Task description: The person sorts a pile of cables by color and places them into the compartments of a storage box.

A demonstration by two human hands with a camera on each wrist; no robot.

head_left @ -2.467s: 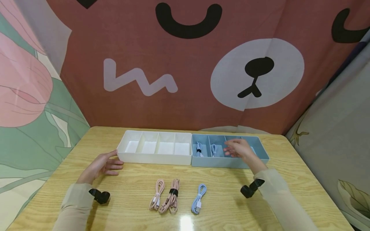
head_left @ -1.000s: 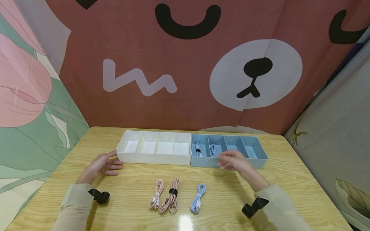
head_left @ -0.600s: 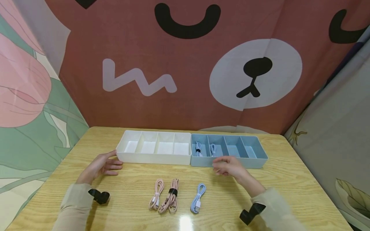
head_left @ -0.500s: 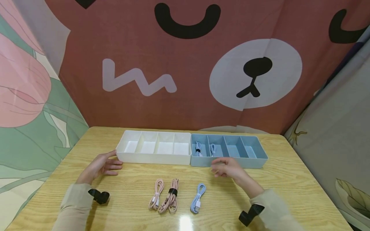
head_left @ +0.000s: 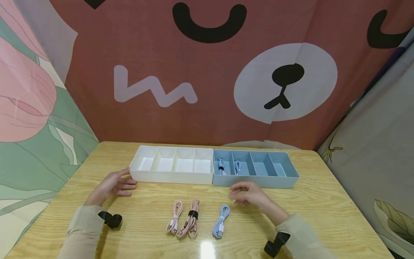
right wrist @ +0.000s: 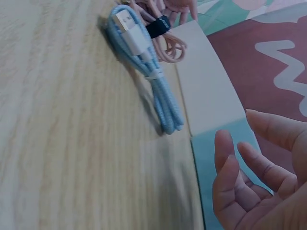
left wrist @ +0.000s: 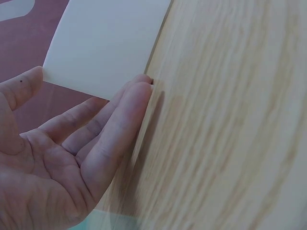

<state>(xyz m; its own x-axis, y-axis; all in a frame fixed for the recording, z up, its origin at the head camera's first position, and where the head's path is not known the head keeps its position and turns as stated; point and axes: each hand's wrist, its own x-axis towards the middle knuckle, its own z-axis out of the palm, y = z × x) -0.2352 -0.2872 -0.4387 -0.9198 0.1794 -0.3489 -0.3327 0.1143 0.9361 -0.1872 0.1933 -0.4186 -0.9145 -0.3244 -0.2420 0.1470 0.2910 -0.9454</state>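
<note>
My left hand [head_left: 113,184] touches the left end of the white divided box [head_left: 171,177] with relaxed fingers; the left wrist view shows the fingertips at its corner. My right hand [head_left: 249,195] hovers in front of the blue divided box [head_left: 268,182], fingers loosely bent around nothing. Nearest to it on the table lies a coiled blue USB cable [head_left: 221,221], its plug [right wrist: 125,21] plain in the right wrist view. Left of that lie a pink cable with a black strap [head_left: 191,223] and a thinner coiled pink cable [head_left: 175,217].
Two light blue cables, one with a black strap [head_left: 221,167] and one without [head_left: 237,167], lie in the blue box's two left compartments. Both boxes stand end to end near the back edge of the wooden table [head_left: 145,230]. A printed curtain [head_left: 207,118] hangs behind.
My right hand has come out of the blue box's third compartment and moved left and toward me, down over its front wall. The left hand and the cables have stayed put.
</note>
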